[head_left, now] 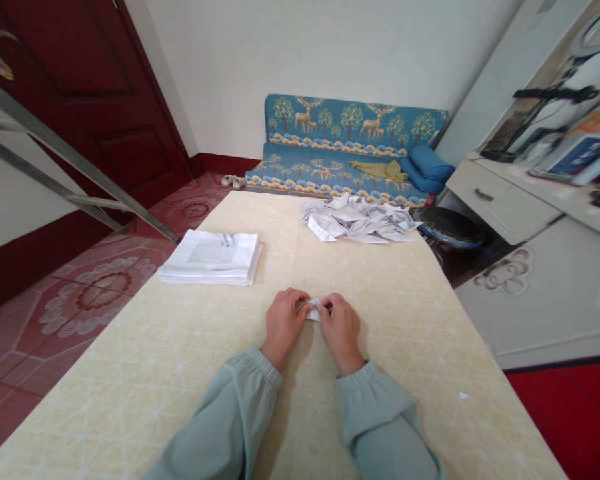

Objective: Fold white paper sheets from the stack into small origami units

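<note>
Two forearms in pale green sleeves (385, 427) reached in from the near side of the table (130, 373). Between and to either side of them the yellow patterned tablecloth showed, with broad room at the left and right. The table's right edge ran obliquely beyond a white paper scrap (464, 396), which lay well apart from the right sleeve; the left edge dropped to red floor tiles (100, 293).

Ahead of the sleeves, a small folded paper (313, 311) lay between the two hands, near the middle of the table's width. The left hand (285, 323) pinched its left end between thumb and fingers; the right hand (341, 327) pinched its right end likewise, the fingers curled. The fingers partly covered the paper, so its full shape could not be told.

Farther off, a paper stack (210, 259) stood near the left edge, and a loose heap of folded papers (360, 219) spread near the far right corner. A strip of tablecloth separated the two.

Past the far edge stood a blue sofa (355, 120) with a deer pattern, a yellowish cloth (377, 169) on its seat, and shoes (233, 181) on the floor beside it.
</note>
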`<state>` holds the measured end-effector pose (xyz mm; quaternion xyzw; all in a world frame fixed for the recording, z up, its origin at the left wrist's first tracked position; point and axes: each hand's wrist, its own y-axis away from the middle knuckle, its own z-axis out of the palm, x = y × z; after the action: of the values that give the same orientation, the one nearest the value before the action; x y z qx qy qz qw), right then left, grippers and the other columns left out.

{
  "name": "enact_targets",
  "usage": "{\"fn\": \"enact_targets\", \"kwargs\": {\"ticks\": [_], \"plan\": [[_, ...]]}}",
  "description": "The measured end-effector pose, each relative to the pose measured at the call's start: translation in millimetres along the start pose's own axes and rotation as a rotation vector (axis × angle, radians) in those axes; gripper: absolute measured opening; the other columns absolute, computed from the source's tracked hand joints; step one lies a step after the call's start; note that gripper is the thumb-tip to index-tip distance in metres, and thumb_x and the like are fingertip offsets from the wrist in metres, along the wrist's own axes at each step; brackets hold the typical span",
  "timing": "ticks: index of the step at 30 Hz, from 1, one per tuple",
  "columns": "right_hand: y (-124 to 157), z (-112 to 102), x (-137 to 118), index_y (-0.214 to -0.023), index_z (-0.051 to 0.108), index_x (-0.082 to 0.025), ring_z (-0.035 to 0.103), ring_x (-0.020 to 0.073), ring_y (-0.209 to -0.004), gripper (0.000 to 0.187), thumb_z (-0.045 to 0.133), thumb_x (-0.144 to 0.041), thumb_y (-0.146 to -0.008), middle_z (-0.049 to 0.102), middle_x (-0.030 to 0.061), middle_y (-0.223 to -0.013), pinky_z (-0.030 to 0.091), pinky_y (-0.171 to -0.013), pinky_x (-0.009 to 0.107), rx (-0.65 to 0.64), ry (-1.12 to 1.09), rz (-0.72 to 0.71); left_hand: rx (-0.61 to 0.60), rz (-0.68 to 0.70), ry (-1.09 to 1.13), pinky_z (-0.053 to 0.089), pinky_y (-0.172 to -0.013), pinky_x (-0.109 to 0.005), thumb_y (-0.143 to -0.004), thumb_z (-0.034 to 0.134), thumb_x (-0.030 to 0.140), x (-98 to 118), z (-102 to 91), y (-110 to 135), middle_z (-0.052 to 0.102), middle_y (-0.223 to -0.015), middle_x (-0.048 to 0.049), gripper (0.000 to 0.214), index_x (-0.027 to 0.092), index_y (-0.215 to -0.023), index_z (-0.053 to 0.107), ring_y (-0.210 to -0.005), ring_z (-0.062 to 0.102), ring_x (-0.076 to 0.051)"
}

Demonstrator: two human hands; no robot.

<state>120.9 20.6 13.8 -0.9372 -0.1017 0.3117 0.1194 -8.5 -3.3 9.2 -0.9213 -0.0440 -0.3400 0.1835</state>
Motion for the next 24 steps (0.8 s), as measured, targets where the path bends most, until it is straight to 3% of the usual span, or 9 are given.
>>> {"fn": "enact_targets", "kwargs": {"ticks": [6, 10, 14, 19, 24], "plan": [[-2, 2, 6, -0.073, 0.054, -0.020, 0.052, 0.0148, -0.067, 0.008, 0.056, -0.024, -0.079, 0.057, -0.0008, -0.070, 0.037, -0.062, 0.025, 0.009, -0.380, -0.022, -0.053, -0.021, 0.324, 0.046, -0.072, -0.028, -0.080, 0.061, 0.030, -10, -1.4, -5, 0.069, -0.085, -0.0040, 0.014, 0.020, -0.085, 0.068, -0.079, 0.061, -0.017], [-4, 2, 3, -0.072, 0.053, -0.020, 0.051, 0.0145, -0.070, 0.008, 0.055, -0.021, -0.080, 0.054, -0.0005, -0.074, 0.039, -0.064, 0.025, 0.021, -0.556, -0.097, -0.020, -0.006, 0.506, 0.046, -0.081, -0.028, -0.079, 0.062, 0.029, -11, -5.2, -5, 0.067, -0.096, -0.0066, 0.013, 0.018, -0.082, 0.068, -0.090, 0.061, -0.018], [-5, -4, -3, -0.071, 0.053, -0.020, 0.053, 0.0164, -0.084, 0.008, 0.056, -0.017, -0.078, 0.055, 0.0018, -0.086, 0.041, -0.076, 0.029, 0.078, -0.627, -0.150, -0.089, -0.084, 0.597, 0.048, -0.078, -0.029, -0.079, 0.062, 0.033, -10, -8.4, -5, 0.069, -0.094, -0.0077, 0.021, 0.017, -0.091, 0.068, -0.086, 0.063, -0.019], [-5, -8, -7, -0.073, 0.056, -0.021, 0.052, 0.0192, -0.100, 0.007, 0.058, -0.016, -0.076, 0.054, 0.0040, -0.100, 0.039, -0.090, 0.034, 0.143, -0.672, -0.191, -0.072, -0.110, 0.707, 0.047, -0.083, -0.029, -0.075, 0.067, 0.032, -9, -12.5, -6, 0.067, -0.104, -0.0092, 0.024, 0.015, -0.093, 0.068, -0.093, 0.062, -0.020], [-5, -5, -6, -0.072, 0.057, -0.021, 0.053, 0.0200, -0.103, 0.007, 0.059, -0.016, -0.076, 0.055, 0.0053, -0.107, 0.040, -0.091, 0.035, 0.098, -0.723, -0.178, -0.133, -0.153, 0.792, 0.047, -0.069, -0.024, -0.073, 0.069, 0.032, -9, -14.4, -6, 0.070, -0.082, -0.0048, 0.022, 0.015, -0.086, 0.069, -0.073, 0.061, -0.015]]}}
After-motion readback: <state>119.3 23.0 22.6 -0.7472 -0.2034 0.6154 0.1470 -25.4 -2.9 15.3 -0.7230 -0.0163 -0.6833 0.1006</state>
